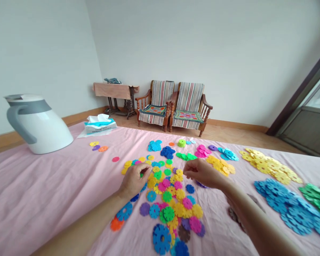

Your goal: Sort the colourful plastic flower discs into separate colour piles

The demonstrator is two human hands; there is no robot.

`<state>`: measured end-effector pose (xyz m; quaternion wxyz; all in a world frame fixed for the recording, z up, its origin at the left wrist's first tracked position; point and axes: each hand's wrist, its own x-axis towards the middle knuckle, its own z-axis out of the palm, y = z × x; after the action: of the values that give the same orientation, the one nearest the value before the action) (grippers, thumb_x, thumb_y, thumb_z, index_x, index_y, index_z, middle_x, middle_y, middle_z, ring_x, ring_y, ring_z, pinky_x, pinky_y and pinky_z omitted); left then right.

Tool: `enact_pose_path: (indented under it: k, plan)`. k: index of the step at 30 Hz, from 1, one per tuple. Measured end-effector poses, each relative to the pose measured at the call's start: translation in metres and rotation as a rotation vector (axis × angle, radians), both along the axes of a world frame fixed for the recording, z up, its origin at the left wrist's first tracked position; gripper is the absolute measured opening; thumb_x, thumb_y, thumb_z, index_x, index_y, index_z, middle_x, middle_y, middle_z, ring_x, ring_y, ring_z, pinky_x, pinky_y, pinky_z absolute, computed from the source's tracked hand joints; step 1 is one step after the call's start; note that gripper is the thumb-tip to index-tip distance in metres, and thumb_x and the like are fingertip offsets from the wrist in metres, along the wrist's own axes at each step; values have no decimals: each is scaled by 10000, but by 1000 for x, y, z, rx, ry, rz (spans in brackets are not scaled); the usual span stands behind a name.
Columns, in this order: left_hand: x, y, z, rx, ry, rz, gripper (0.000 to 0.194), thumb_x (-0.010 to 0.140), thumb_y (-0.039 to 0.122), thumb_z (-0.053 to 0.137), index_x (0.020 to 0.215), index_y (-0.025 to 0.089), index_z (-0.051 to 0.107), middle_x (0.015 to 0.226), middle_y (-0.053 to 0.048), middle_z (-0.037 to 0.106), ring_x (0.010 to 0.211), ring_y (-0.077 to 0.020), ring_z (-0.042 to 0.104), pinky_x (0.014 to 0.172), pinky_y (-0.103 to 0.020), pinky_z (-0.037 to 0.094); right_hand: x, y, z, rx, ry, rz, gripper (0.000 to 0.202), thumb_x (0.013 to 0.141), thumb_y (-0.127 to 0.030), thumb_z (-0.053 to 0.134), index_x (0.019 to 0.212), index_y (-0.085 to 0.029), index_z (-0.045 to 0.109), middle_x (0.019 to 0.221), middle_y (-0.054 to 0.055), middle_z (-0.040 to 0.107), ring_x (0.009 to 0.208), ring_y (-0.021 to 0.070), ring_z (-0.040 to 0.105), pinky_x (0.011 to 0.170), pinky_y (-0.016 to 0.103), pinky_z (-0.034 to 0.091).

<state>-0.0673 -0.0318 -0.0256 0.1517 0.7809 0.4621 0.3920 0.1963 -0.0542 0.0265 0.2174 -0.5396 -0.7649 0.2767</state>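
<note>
Notched plastic discs in many colours form a mixed pile (166, 196) in the middle of the pink cloth. Over the pile's upper left edge is my left hand (136, 177), fingers curled together; anything between the fingertips is too small to make out. My right hand (200, 172) hovers at the upper right side of the pile, its fingers also pinched, with their contents hidden. Just beyond the hands lie sorted groups: dark blue discs (168, 152), pink discs (203, 151), green discs (186, 156) and yellow-orange discs (220, 165).
At the left stands a white and grey jug (46, 128), with a tissue pack (100, 125) beyond it. Larger heaps of yellow (268, 165), blue (290, 204) and green discs (317, 199) lie at the right. Two wooden chairs (189, 106) stand by the wall.
</note>
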Motion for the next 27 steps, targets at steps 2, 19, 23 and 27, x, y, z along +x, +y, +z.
enact_pose_path:
  k: [2, 19, 23, 27]
  plan:
    - [3, 0, -1, 10, 8, -6, 225, 857, 272, 486, 766, 169, 665, 741, -31, 694, 700, -147, 629, 656, -231, 462, 6, -12, 6, -57, -79, 73, 101, 702, -136, 540, 683, -170, 633, 635, -7, 638, 581, 103, 568, 503, 186, 381]
    - [-8, -1, 4, 29, -99, 36, 199, 834, 261, 520, 830, 160, 691, 737, -26, 701, 674, -141, 639, 639, -213, 482, -9, -35, 5, -133, -504, 221, 284, 625, -211, 676, 896, -206, 591, 927, 31, 630, 836, 187, 536, 676, 274, 351]
    - [-13, 1, 4, 25, -107, 55, 205, 829, 289, 527, 814, 158, 685, 727, -27, 699, 657, -147, 637, 626, -218, 487, -11, -35, 7, -136, -469, 230, 277, 627, -189, 674, 887, -202, 581, 904, 25, 628, 815, 176, 530, 634, 254, 332]
    - [-12, 2, 5, 13, -119, 49, 201, 821, 294, 532, 762, 160, 670, 694, -20, 686, 649, -145, 631, 618, -212, 484, -9, -32, 12, -170, -385, 203, 176, 631, -91, 605, 775, -191, 585, 780, 3, 609, 716, 135, 522, 566, 220, 326]
